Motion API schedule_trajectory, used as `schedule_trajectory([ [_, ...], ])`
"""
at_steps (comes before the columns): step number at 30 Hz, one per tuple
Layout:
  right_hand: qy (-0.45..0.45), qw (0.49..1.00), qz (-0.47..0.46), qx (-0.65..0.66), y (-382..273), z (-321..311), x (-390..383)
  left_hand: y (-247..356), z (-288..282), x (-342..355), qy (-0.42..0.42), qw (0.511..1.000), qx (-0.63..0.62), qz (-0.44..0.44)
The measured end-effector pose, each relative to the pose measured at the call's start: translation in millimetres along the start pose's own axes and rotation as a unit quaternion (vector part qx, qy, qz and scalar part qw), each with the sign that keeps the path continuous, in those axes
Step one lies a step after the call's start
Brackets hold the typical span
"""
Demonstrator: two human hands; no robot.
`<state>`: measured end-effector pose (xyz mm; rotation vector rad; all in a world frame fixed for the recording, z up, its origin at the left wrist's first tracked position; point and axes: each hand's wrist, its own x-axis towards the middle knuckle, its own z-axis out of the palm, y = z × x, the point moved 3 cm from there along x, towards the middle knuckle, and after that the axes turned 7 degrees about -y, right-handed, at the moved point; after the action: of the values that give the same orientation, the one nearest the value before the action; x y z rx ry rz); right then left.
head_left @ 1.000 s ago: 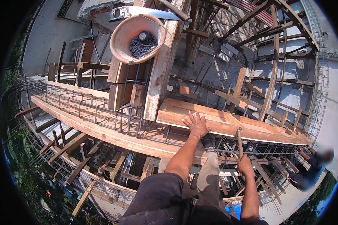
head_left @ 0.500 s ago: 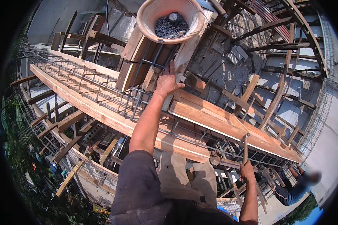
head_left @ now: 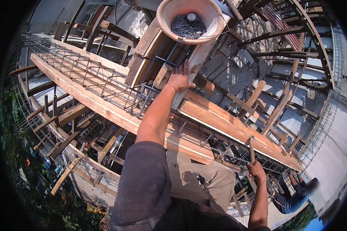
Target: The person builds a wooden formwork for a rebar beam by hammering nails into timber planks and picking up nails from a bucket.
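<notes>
My left hand [head_left: 178, 81] reaches forward and lies with its fingers stretched over the timber at the joint of two wooden forms, just below the bucket. A short wooden block [head_left: 162, 76] is beside it. My right hand [head_left: 257, 171], lower right, is closed around the handle of a hammer [head_left: 252, 151], which points up with its head near the side board [head_left: 223, 123]. A pale orange bucket [head_left: 165, 24] stands on the boards ahead, holding nails [head_left: 185, 29] and a small round object [head_left: 192, 17] that looks like a tape measure.
A rebar cage [head_left: 104, 82] runs in the long wooden form whose near board [head_left: 85, 101] slants across the view. Timber props stand in open gaps below. Another person [head_left: 293, 198] is at the lower right. Curved rebar mesh [head_left: 327, 111] lines the right edge.
My view has shifted, so the bucket and forms sit a little further right. My left hand stays on the timber and the hammer stays in my right hand. My legs have shifted to the right.
</notes>
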<state>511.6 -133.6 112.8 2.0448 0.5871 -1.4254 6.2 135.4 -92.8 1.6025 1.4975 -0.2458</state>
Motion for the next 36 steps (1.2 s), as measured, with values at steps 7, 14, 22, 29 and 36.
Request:
schedule_trajectory([
  [7, -0.001, 1.000, -0.007, 0.013, -1.4, 0.0, 0.5, 9.0, 0.6, -1.0, 0.038, 0.998, -0.028, -0.050],
  [14, 0.017, 0.998, 0.001, 0.067, 21.8, 13.0, 15.1, 31.0, 12.9, 2.8, 0.186, 0.975, -0.006, -0.125],
  [22, 0.251, 0.911, -0.204, 0.256, -82.9, 92.1, 23.5, 30.4, 19.7, 2.2, 0.236, 0.958, 0.056, -0.153],
  [29, 0.359, 0.867, -0.319, 0.132, -170.2, 88.1, 165.8, 43.6, 20.2, 16.8, 0.245, 0.956, 0.066, -0.145],
  [36, 0.370, 0.877, -0.293, 0.091, -180.1, 97.5, 164.9, 30.0, 22.0, 9.4, 0.227, 0.956, 0.044, -0.180],
])
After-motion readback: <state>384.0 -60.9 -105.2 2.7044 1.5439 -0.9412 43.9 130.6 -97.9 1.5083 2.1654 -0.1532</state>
